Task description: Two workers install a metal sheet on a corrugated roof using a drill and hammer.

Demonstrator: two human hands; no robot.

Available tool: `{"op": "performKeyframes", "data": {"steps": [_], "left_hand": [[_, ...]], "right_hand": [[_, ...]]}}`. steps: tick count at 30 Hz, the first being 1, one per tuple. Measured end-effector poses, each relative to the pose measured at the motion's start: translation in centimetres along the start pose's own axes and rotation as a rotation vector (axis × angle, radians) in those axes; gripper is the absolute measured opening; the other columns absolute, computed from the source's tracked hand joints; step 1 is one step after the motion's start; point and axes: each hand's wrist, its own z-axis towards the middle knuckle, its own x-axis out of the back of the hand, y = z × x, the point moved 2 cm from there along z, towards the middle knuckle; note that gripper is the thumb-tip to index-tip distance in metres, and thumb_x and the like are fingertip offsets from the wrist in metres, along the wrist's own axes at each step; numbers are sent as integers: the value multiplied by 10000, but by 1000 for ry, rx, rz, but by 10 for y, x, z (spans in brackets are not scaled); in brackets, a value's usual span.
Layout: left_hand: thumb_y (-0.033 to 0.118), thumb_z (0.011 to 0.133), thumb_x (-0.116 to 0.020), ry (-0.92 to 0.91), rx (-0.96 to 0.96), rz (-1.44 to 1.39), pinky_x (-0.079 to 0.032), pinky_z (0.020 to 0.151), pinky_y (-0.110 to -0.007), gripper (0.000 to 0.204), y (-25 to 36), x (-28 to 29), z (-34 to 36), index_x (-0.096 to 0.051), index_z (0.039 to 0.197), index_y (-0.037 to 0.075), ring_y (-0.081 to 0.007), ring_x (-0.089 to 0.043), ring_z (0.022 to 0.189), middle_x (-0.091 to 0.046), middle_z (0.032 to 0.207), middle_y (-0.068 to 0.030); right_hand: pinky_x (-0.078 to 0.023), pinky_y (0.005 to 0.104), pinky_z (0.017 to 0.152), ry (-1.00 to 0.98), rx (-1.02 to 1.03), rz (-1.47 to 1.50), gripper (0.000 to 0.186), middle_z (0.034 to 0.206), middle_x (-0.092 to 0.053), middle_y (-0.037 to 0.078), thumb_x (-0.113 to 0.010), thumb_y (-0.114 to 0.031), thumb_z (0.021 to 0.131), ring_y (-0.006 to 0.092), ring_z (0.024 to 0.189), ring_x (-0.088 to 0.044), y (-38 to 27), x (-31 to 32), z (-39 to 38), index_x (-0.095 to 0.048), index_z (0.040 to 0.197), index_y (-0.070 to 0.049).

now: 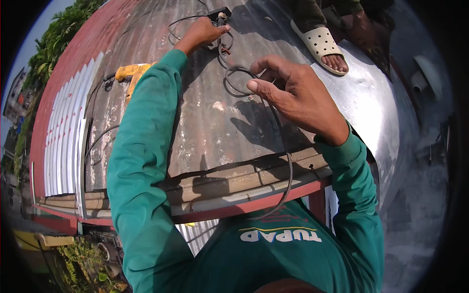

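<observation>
A yellow power tool [132,75] lay near the left edge of the corrugated roof [205,146]. A pale corrugated sheet [66,129] bordered that edge, with red roofing [105,24] beyond. A cream clog [320,43] on a person's foot [333,62] stood at the right edge, its front over a bright metal sheet [373,107]. Trees [53,44] stood past the red roofing

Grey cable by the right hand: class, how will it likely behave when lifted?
The cable is probably floppy, since it sags in a curve past the red beam. It may keep some curl, given how it loops beside the right hand.
</observation>
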Motion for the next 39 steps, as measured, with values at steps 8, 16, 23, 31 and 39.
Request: {"op": "performKeyframes", "data": {"steps": [8,16,23,31,39], "left_hand": [[248,896,-692,-292,121,-571,-475,531,-348,289,0,-21,2,-683,796,-23,-215,-638,589,-670,688,-121],[187,951,-656,-447,-61,-704,-361,529,-235,136,-17,1,-16,-723,915,74,-59,-478,650,-621,783,35],[196,824,-722,108,-148,-371,-540,700,-356,209,-60,29,15,-764,938,25,-236,-700,771,-738,851,-147],[189,806,-701,308,-156,85,-537,869,-476,250,-52,3,56,-742,943,-16,-440,-670,974,-700,1007,-262],[254,883,-724,169,-253,-121,-517,750,-375,328,-49,-26,85,-713,1000,-53,-276,-667,763,-717,842,-165]], "right_hand": [[-501,276,640,140,-299,189,411,890,-659,64,-595,-328,969,124,697,-597,107,-28,122,-625,1178,24],[-517,321,604,-57,-435,-192,488,854,-694,143,-683,-435,852,184,742,-663,153,-58,239,-720,915,47],[-548,423,719,30,-251,-546,480,958,-696,266,-678,-321,765,361,855,-715,175,-55,259,-691,980,107],[-375,302,445,101,-524,-28,246,628,-535,43,-610,-217,888,139,497,-483,163,-25,244,-633,746,-18],[-309,297,445,4,-370,-156,319,626,-514,-22,-640,-296,938,89,504,-409,156,-2,227,-680,758,-35]]}}
